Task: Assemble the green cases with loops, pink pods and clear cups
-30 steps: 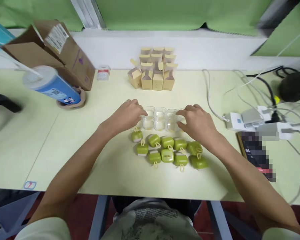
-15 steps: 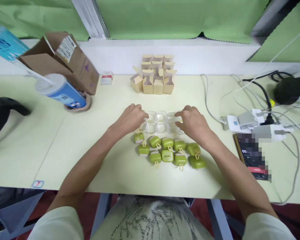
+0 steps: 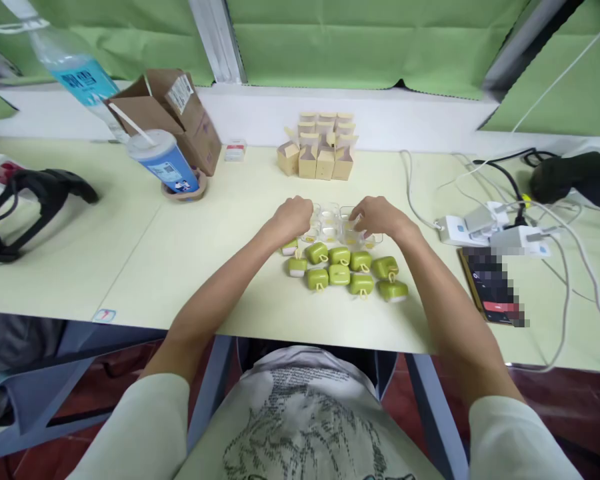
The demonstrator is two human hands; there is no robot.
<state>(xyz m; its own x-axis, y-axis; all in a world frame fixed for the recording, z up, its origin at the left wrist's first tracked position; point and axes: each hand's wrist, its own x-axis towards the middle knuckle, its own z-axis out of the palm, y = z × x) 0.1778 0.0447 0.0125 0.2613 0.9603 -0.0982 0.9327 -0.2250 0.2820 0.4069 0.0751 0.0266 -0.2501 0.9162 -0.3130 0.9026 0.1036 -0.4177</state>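
Clear plastic containers (image 3: 329,227) stand in two rows on the table between my hands. At the left end, my left hand (image 3: 294,217) is closed with its fingers curled round a container's edge; its fingertips are partly hidden. My right hand (image 3: 379,217) bends its fingers down over the right end and grips a clear container (image 3: 350,235) there. One clear container (image 3: 373,241) sits slightly out of line below its fingers. Nearer to me lie several green cases (image 3: 339,275) with pale loops, in two loose rows.
Behind stand small open cardboard boxes (image 3: 325,163). To the left are a blue cup (image 3: 165,163), a bottle (image 3: 83,77), a brown carton (image 3: 193,113) and a black strap-like object (image 3: 40,200). A power strip (image 3: 460,230), cables and a phone (image 3: 493,287) lie to the right.
The camera view has shifted. My right fingers have curled further in over the right-hand containers, which now sit less evenly. My left hand has closed more at the left end.
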